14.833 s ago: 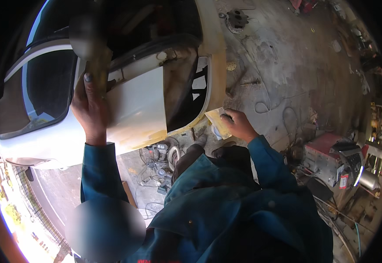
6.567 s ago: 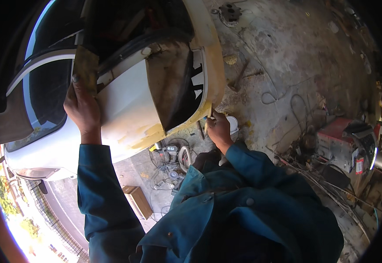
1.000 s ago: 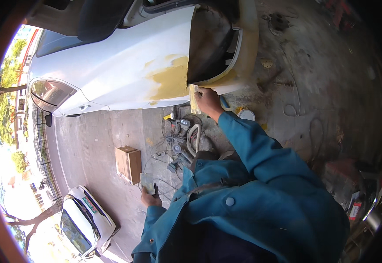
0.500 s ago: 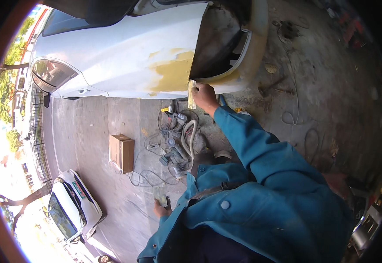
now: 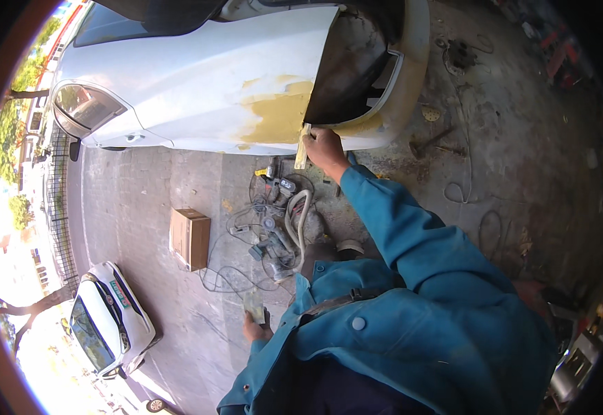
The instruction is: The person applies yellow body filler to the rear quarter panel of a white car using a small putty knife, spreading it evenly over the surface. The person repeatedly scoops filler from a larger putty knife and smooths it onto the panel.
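Note:
In my right hand point(image 5: 325, 149) is a flat, pale yellow putty spreader point(image 5: 302, 153), pinched between closed fingers at the panel's edge, beside the open tail-light recess. The white car point(image 5: 177, 86) carries a yellow-tan patch of body filler point(image 5: 277, 111) on this panel, just left of the spreader. Down at my left side, my left hand point(image 5: 256, 329) is closed on a pale, flat, smeared plate point(image 5: 253, 304). What else its fingers touch is hard to make out.
On the floor below the car lie power tools point(image 5: 270, 232) with a ridged hose point(image 5: 299, 218) and tangled cords. A cardboard box point(image 5: 191, 238) stands left of them. Another white car point(image 5: 111, 318) is parked at the lower left. A hammer-like tool point(image 5: 429, 143) lies at right.
The view has shifted slightly, so the car's filler patch appears a little further right. My right hand stays at the panel edge with the spreader; my left hand keeps its plate.

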The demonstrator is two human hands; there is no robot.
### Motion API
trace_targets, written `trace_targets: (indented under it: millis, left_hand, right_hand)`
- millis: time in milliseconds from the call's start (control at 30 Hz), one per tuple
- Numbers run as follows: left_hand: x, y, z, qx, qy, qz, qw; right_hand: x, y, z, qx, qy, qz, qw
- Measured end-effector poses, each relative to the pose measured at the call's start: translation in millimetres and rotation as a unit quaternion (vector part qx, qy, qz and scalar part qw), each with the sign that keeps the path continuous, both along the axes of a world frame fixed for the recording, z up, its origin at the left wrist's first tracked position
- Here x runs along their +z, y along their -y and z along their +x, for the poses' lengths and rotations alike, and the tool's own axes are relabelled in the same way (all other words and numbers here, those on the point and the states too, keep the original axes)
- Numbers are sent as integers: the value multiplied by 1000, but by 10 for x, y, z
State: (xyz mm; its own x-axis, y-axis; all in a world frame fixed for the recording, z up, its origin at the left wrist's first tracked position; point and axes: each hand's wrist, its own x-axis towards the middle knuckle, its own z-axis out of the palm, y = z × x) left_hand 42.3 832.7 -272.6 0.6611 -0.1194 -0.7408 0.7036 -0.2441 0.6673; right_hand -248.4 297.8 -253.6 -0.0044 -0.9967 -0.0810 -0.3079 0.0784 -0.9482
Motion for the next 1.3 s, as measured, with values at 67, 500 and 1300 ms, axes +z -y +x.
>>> trace_targets:
  millis: [67,500,1300]
  left_hand:
    - [26,47,-42,-1,-1,2,1000]
    - [16,59,-138,-7,-13,1,1000]
    - [58,138,-334,0,4,-4,1000]
  right_hand:
    - [24,4,-25,2,1,-2,1000]
    - [196,13,-131,14,-2,-6,1000]
    - [48,-191,-389,-60,207,86,973]
